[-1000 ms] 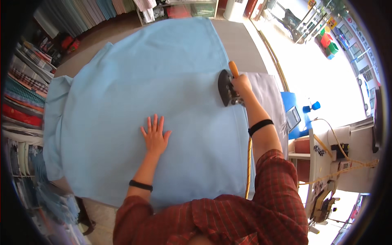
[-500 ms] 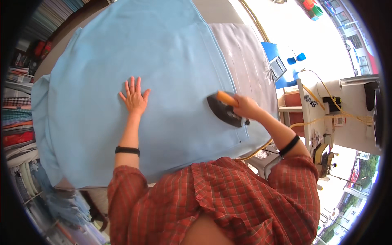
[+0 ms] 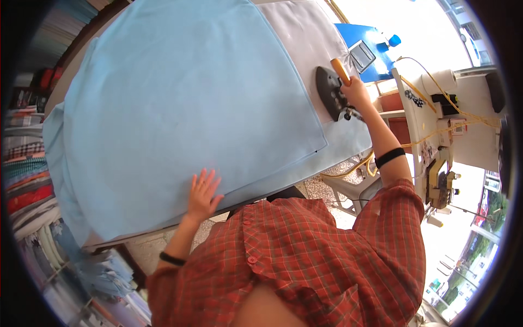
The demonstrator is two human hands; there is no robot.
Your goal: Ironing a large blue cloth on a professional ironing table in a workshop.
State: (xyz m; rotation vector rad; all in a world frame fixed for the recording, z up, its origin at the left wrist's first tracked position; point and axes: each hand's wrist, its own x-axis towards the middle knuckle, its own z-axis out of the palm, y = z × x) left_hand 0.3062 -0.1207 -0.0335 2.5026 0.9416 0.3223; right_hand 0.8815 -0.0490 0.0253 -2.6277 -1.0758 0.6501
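Observation:
A large light blue cloth [image 3: 190,109] covers most of the table, its surface nearly smooth. My left hand [image 3: 204,195] is at its near edge with fingers apart and holds nothing; whether it presses on the cloth I cannot tell. In my right hand [image 3: 357,94] is the orange handle of a dark iron [image 3: 329,94]. The iron is past the cloth's right edge, over the grey table cover [image 3: 299,32], close to a blue board [image 3: 376,43] with a metal-framed rest [image 3: 362,56]. Whether its soleplate touches the cover is hidden.
A yellow hose or cord [image 3: 348,173] runs below the table's right corner. A grey plastic stool [image 3: 354,188] stands under that corner. To the right is a sewing machine table [image 3: 422,128] with a white roll [image 3: 438,79]. Shelves of folded fabrics [image 3: 24,180] line the left side.
The iron, in my right hand, has moved off the blue cloth, right and away toward the blue board. My left hand has drawn back from mid-cloth to the near edge.

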